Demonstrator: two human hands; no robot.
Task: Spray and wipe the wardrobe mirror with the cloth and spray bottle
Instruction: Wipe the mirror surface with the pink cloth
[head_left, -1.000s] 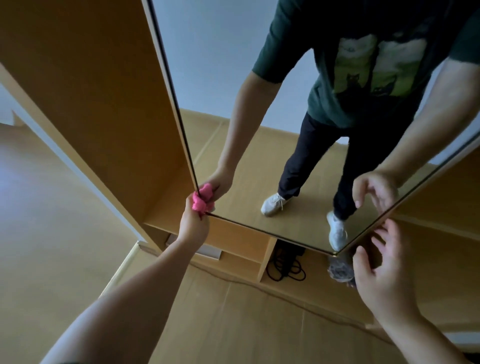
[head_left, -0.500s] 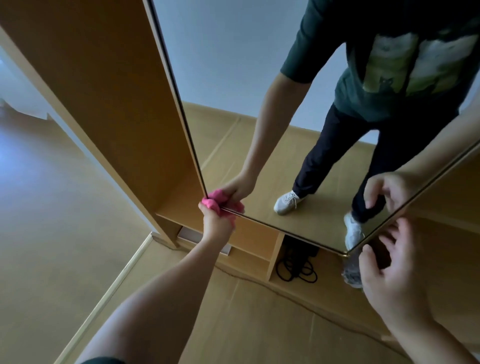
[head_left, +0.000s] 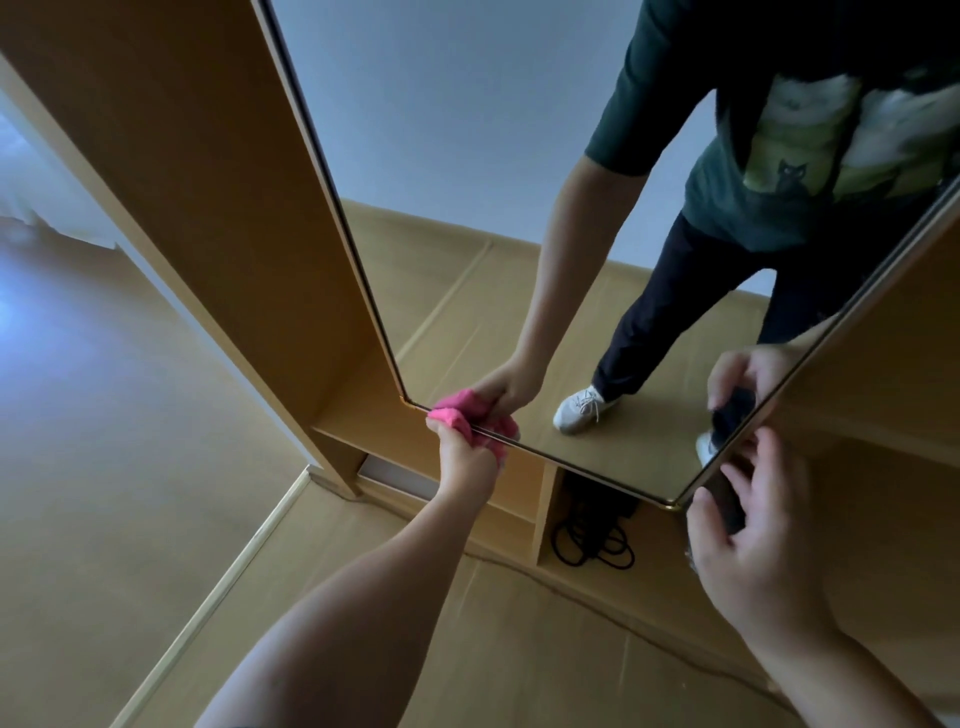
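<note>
Down low, the left hand grips the bunched pink cloth against the mirror's bottom-left corner. At the bottom-right corner, the right hand curls its fingers round a dark object.

cloth at mirror bottom-left corner | cable in compartment below mirror

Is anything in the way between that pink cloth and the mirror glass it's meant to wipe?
Nothing visible. The left hand grips the pink cloth right against the mirror at its lower left corner. The bottom edge looks bare up to the right corner, where the right hand holds a dark object.
</note>
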